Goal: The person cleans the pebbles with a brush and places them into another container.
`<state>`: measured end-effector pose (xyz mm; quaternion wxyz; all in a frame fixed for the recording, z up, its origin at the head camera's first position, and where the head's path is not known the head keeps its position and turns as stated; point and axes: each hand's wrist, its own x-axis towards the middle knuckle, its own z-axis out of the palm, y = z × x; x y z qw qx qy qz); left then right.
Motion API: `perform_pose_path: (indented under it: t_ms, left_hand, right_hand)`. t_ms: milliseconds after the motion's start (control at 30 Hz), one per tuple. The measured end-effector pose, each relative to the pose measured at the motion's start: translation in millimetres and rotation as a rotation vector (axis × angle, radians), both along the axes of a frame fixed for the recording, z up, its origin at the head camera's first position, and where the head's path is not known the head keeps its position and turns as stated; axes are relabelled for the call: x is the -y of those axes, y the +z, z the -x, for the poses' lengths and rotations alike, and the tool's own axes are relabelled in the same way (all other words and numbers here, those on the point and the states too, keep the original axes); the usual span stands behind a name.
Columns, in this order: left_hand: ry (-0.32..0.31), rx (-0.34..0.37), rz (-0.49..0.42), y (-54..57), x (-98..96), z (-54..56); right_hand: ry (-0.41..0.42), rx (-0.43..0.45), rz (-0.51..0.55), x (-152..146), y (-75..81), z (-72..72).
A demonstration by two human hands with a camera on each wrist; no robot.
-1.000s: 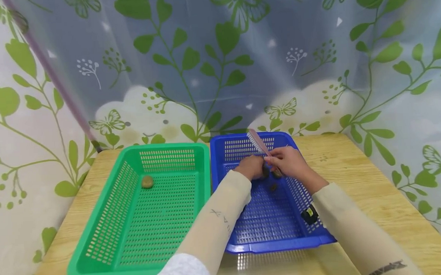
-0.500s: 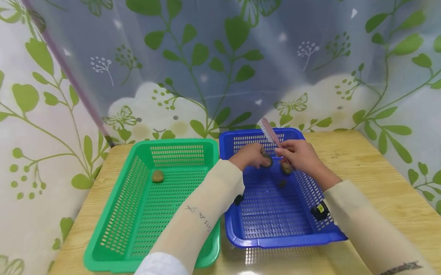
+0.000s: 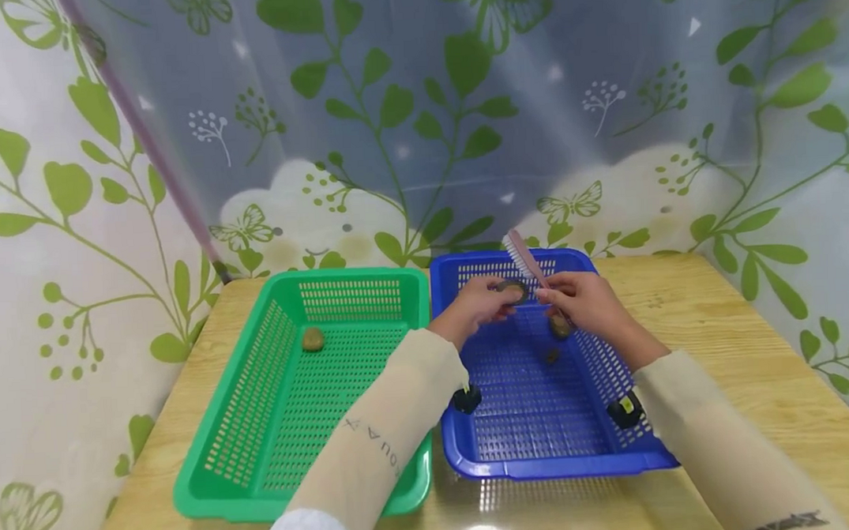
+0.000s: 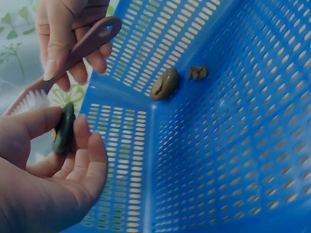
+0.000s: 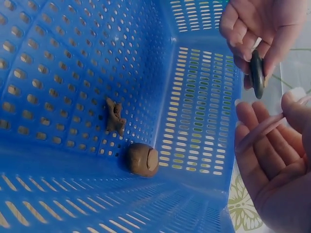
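Over the far end of the blue basket, my left hand pinches a dark green, flat, rounded stone with a tan patch on one face. Facing it, my right hand holds a pink brush by its handle, the white bristles upward and toward the left. Stone and brush are close together; I cannot tell whether they touch. Below in the blue basket lie a brown-green rounded stone with a tan patch and a small, rough brown lump.
A green basket stands to the left of the blue one, with a tan rounded stone near its far left corner. Both baskets have raised walls and rest on a wooden table. A leaf-patterned cloth hangs behind.
My left hand has come up from the basket floor, raising the dark stone toward the brush. The right hand keeps its hold on the brush. The head view has shifted slightly.
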<state>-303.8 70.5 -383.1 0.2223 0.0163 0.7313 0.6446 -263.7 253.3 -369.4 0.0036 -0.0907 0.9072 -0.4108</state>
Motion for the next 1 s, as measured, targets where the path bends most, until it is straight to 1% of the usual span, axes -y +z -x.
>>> perform_pose_path:
  t_ms: [33,133,267,400,500,600,700,800,900,1000]
  left_hand:
    - [0.027,0.012,-0.030,-2.5,-0.6,0.1]
    - [0.070,0.043,-0.121,-6.4,-1.8,0.2]
    - [0.084,0.054,-0.205,-6.3,-2.3,0.7]
    - [0.107,0.076,-0.254,-6.3,-0.8,0.8]
    - [0.120,0.091,-0.259,-8.2,0.5,0.2]
    - [0.125,0.096,-0.251,-9.2,0.3,-0.2]
    - [0.117,0.103,-0.222,-10.2,0.3,-1.9]
    - [0.120,0.137,-0.210,-9.5,1.1,-3.5]
    - [0.131,0.173,-0.235,-7.7,2.4,-3.8]
    - [0.131,0.180,-0.281,-5.9,2.4,-1.0]
  right_hand:
    - [0.011,-0.004,-0.002,0.4,-0.5,-0.1]
    - [0.037,-0.016,-0.005,1.9,-0.9,-0.4]
    - [0.059,-0.025,-0.014,3.0,0.1,-1.9]
    - [0.069,-0.001,-0.033,3.2,-0.4,-3.3]
    - [0.077,0.009,-0.073,3.3,-2.6,-5.0]
    - [0.083,-0.003,-0.109,3.2,-2.6,-6.1]
    - [0.086,-0.019,-0.108,2.9,-3.8,-6.6]
    - [0.094,-0.025,-0.099,2.6,-6.0,-6.6]
    - [0.098,-0.022,-0.093,2.6,-7.5,-6.2]
    - [0.097,-0.030,-0.108,2.8,-6.4,-4.6]
